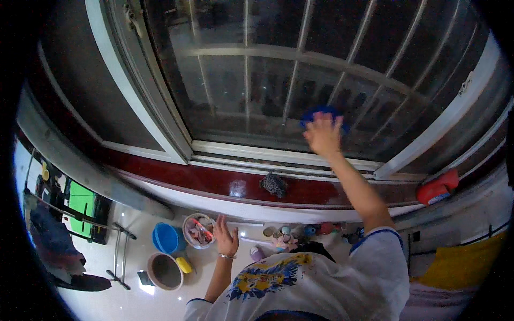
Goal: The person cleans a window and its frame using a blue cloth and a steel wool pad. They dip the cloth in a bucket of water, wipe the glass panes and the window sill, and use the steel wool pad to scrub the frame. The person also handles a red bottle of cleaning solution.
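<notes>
My right hand [323,137] presses a blue cloth [307,117] against the lower part of the window glass [241,93], the arm stretched far forward. The fingers lie spread over the cloth, and blue shows around them. My left hand [227,242] hangs low with its fingers apart and holds nothing. Just left of it, on the floor, stands a round pale basin [187,234] with crumpled pinkish things in it. On the dark red sill [321,193] below the glass lies a dark grey speckled scrubber or rag [273,185].
A red bottle [438,187] sits at the sill's right end. Down on the floor are a blue bucket [167,238], a tub of murky water [165,272] and a yellow bottle [184,265]. A metal rack [122,257] stands at left. Yellow fabric [460,262] hangs at right.
</notes>
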Available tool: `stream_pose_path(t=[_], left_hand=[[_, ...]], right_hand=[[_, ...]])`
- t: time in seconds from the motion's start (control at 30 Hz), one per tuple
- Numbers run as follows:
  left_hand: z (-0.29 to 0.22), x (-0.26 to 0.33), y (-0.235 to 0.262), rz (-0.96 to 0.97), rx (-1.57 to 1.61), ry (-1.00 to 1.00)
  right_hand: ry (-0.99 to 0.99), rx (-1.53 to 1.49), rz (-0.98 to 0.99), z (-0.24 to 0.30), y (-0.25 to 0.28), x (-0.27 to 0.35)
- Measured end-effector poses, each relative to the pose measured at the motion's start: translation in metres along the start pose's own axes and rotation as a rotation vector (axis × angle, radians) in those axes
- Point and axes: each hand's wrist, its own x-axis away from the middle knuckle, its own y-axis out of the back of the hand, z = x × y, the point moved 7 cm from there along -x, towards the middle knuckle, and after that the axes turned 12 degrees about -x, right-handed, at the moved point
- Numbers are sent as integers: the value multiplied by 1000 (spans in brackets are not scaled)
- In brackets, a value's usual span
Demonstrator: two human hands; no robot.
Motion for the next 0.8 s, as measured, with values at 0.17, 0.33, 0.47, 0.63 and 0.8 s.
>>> stream_pose_path(t=[0.17, 0.33, 0.47, 0.63, 0.8], left_hand=[[-33, -17, 0, 37, -42, -36], [-54, -35, 1, -8, -16, -73], [-46, -25, -5, -13, -66, -64], [-31, -7, -13, -5, -115, -17], [-73, -33, -15, -51, -101, -157]], right_hand=[[616, 5, -126, 147, -48, -43], [701, -147, -119, 146, -90, -42], [659, -114, 110, 47, -68, 9], [441, 216, 529, -97, -24, 92], [468, 2, 380, -128, -21, 113]])
